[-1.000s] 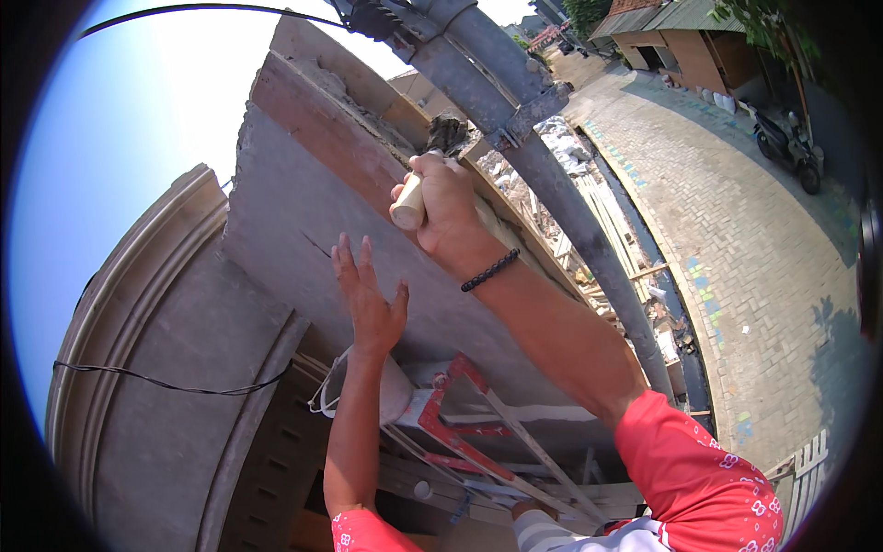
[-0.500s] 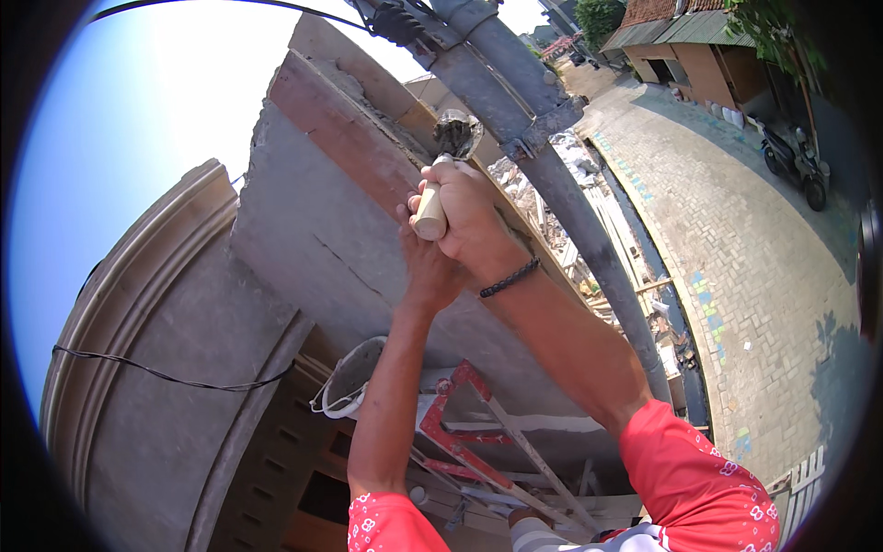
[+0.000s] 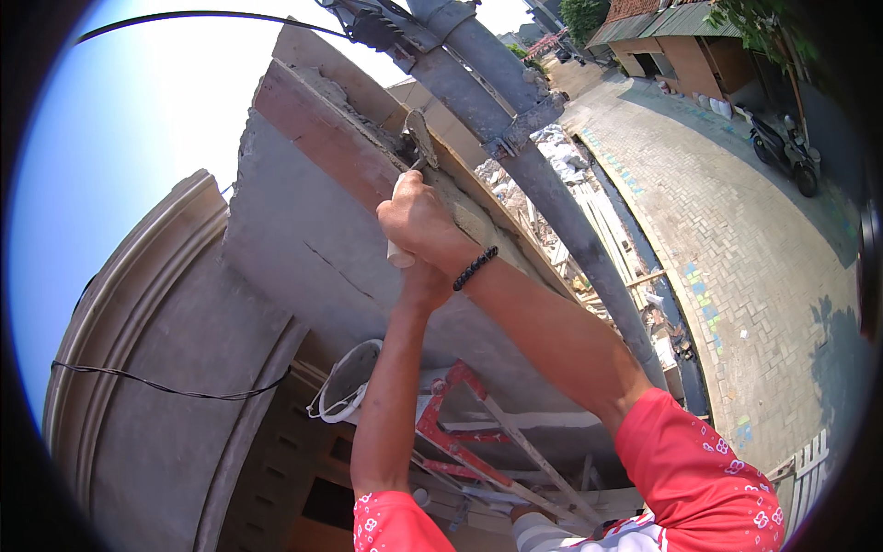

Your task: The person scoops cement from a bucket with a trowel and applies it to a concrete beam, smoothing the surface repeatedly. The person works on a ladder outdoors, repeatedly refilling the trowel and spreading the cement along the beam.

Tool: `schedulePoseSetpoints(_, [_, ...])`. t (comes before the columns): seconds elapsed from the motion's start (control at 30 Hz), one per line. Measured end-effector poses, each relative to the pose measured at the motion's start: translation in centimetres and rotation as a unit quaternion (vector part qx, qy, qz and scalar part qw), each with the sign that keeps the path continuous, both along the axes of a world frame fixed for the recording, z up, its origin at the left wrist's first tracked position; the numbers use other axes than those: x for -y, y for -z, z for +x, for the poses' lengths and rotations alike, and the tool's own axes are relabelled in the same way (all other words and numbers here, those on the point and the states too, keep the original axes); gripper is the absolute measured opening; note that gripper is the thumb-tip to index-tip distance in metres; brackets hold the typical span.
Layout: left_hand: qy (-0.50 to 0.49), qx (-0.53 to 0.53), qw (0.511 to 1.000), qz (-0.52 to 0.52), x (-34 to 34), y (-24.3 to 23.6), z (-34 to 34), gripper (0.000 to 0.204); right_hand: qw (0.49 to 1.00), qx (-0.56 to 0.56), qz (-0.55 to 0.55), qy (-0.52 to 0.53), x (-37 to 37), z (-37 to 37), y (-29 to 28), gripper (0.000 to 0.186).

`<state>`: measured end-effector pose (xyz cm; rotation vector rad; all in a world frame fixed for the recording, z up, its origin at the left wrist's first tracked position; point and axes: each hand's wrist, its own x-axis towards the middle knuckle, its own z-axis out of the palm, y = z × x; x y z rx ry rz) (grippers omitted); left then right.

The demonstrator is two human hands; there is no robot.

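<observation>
My right hand [image 3: 418, 216] is closed around the pale handle of a trowel [image 3: 400, 256]. The mortar-smeared blade stands tilted over the gap along the wall top, between a reddish-brown board [image 3: 317, 129] and a second board behind it. Grey mortar [image 3: 469, 216] lies in that gap, just beyond my right wrist. Below and behind the right hand is my left hand [image 3: 425, 283], against the wall face. Its fingers are hidden, so whether it holds anything cannot be seen.
A grey pole [image 3: 570, 207] with cables rises close to the right of the boards. Below stand a white bucket [image 3: 348, 373] and a red-and-white metal frame [image 3: 451, 419]. A cracked grey wall [image 3: 303, 221] fills the middle. Rubble, a ditch and a paved lane with a parked motorbike [image 3: 782, 152] lie right.
My right hand has turned and shifted left, tipping the trowel blade on edge. The dark lump on the blade is less visible. My left fingers have gone out of sight behind the right hand.
</observation>
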<state>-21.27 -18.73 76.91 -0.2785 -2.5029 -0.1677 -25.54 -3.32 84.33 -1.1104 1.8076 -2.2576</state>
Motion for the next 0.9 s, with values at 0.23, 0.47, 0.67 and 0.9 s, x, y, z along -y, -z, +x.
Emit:
schedulePoseSetpoints(0.23, [-0.056, 0.048, 0.996, -0.047, 5.4, 1.7, -1.0, 0.079, 0.994, -0.094, 0.032, -0.038, -0.7, -0.3, 3.1, 0.053])
schedulePoseSetpoints(0.47, [-0.029, 0.010, 0.998, -0.050, 6.3, 2.1, -0.6, 0.067, 0.986, -0.140, 0.021, -0.086, -2.0, -0.9, 3.3, 0.049])
schedulePoseSetpoints(0.67, [-0.033, 0.004, 0.994, -0.108, 0.6, 0.7, -1.2, 0.046, 0.967, -0.230, 0.063, -0.087, -2.7, -3.8, 2.5, 0.044])
schedulePoseSetpoints(0.9, [-0.008, -0.015, 0.994, -0.104, -0.5, 0.2, -0.7, 0.049, 0.941, -0.288, 0.143, -0.103, -4.3, -3.6, 1.5, 0.044])
